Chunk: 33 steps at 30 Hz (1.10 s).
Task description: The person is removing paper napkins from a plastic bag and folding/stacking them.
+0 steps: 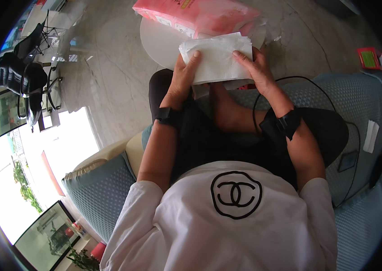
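Note:
Both hands grip a stack of white paper tissues (pixel 220 62) over my lap. My left hand (pixel 185 73) holds its left side, thumb lying on the top sheet and fingers hidden underneath. At the right side my right hand (pixel 258 69) does the same, its thumb pressed on the upper face. The sheets at the far edge are slightly uneven. Just beyond the stack, a pink plastic package (pixel 201 15) rests on a round pale stool or small table (pixel 158 44).
I sit on a sofa with a blue textured cover (pixel 316 91). A black cable (pixel 312 81) curves across it on the right, near a dark flat device (pixel 348 161) and a folded white tissue (pixel 371 136). A red box (pixel 372 59) sits far right. A black chair (pixel 25 74) stands left.

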{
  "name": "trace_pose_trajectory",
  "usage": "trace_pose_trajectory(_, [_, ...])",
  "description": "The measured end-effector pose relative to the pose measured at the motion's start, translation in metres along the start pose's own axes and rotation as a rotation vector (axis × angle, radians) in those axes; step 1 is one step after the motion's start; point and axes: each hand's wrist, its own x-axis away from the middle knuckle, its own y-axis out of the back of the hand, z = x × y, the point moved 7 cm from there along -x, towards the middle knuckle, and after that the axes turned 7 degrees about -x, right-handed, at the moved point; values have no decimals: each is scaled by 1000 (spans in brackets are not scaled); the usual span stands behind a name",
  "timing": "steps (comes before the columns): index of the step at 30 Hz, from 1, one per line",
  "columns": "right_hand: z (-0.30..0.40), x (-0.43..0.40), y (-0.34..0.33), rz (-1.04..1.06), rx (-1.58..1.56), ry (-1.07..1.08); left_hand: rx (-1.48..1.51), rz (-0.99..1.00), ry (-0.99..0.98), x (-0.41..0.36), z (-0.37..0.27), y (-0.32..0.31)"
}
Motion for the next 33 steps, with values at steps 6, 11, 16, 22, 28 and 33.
trace_pose_trajectory(6, [-7, 6, 4, -10, -39, -117, 136, 69, 180, 14, 12, -10])
trace_pose_trajectory(11, [5, 9, -4, 33, 72, -2, 298, 208, 222, 25, 19, -13])
trace_pose_trajectory(16, [0, 9, 6, -50, 75, 37, 339, 144, 323, 25, 25, -9])
trace_pose_trajectory(22, [26, 11, 11, -59, 324, 302, 348, 47, 380, 20, 34, -3])
trace_pose_trajectory(28, [68, 36, -21, 187, 877, 667, 379, 40, 387, 22, 30, -1])
trace_pose_trajectory(33, [58, 33, -17, 226, 816, 582, 286, 89, 405, 20, 34, -3])
